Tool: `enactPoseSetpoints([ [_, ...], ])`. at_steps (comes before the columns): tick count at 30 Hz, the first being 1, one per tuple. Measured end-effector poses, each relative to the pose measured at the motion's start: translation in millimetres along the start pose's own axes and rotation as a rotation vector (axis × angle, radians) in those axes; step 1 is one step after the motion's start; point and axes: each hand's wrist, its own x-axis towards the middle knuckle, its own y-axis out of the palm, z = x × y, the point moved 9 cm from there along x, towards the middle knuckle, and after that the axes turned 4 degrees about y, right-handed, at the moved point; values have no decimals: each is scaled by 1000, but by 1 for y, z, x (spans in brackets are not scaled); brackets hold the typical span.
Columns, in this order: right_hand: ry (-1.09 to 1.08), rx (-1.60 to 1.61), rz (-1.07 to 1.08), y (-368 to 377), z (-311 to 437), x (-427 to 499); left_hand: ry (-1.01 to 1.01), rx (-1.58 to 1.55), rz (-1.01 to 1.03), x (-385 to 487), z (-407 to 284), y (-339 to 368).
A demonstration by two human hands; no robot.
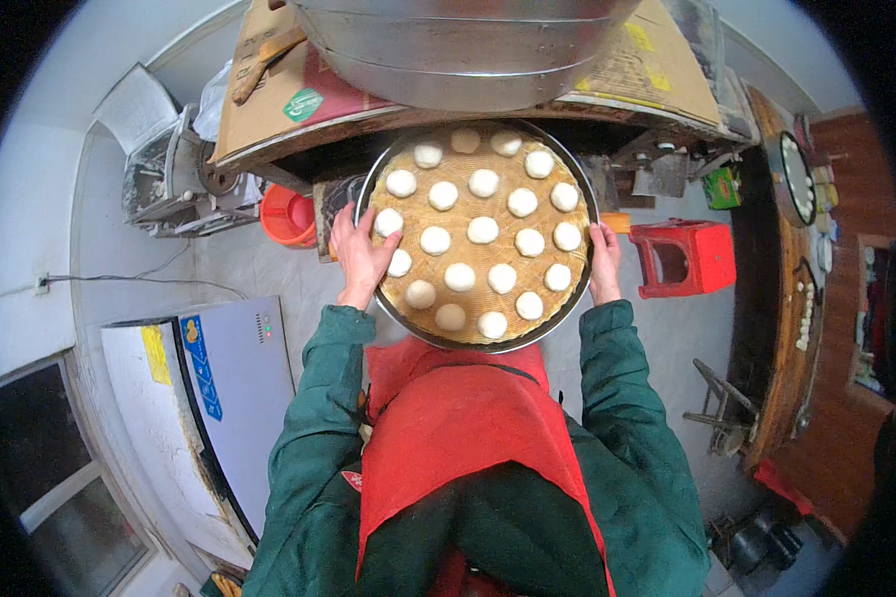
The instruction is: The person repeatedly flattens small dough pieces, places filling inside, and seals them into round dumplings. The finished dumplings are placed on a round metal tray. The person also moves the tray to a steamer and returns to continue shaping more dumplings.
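Note:
Between my hands is a wide round steamer tray [480,345] with a metal rim and a woven mat [466,252] inside. Several round white dough buns [482,230] sit spaced apart on the mat. My left hand [360,250] grips the tray's left rim, its thumb reaching over the edge beside two of the buns. On the opposite side, my right hand [605,257] holds the right rim, with its fingers partly hidden by the tray. The tray's far edge lies at the front of a dark space under a tabletop.
A large metal vessel [463,56] stands on the cardboard-covered tabletop [664,67], beside a wooden-handled brush [265,63]. An orange bucket [287,216] is at the left on the floor, a red plastic stool [683,257] at the right. A white chest appliance [231,373] flanks my left arm.

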Motion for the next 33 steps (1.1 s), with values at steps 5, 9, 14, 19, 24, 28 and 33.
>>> enactPoseSetpoints([
  [5,-2,-4,6,1,2,-2,13,38,15,-1,3,5],
  [9,24,3,-11,1,0,-1,41,16,-6,-1,0,2],
  [14,-69,-181,-111,-13,15,-36,46,-74,-87,-27,-4,-21],
  [19,-346,-763,-59,1,38,-111,-41,-198,-38,-80,5,-35],
  [24,-470,-991,62,30,36,-145,-132,-226,-21,-113,18,-37],
  [28,-507,-1053,29,37,36,-145,-173,-215,-43,-123,26,-41],
  [33,-528,-1075,20,39,37,-147,-187,-230,-53,-130,28,-45],
])
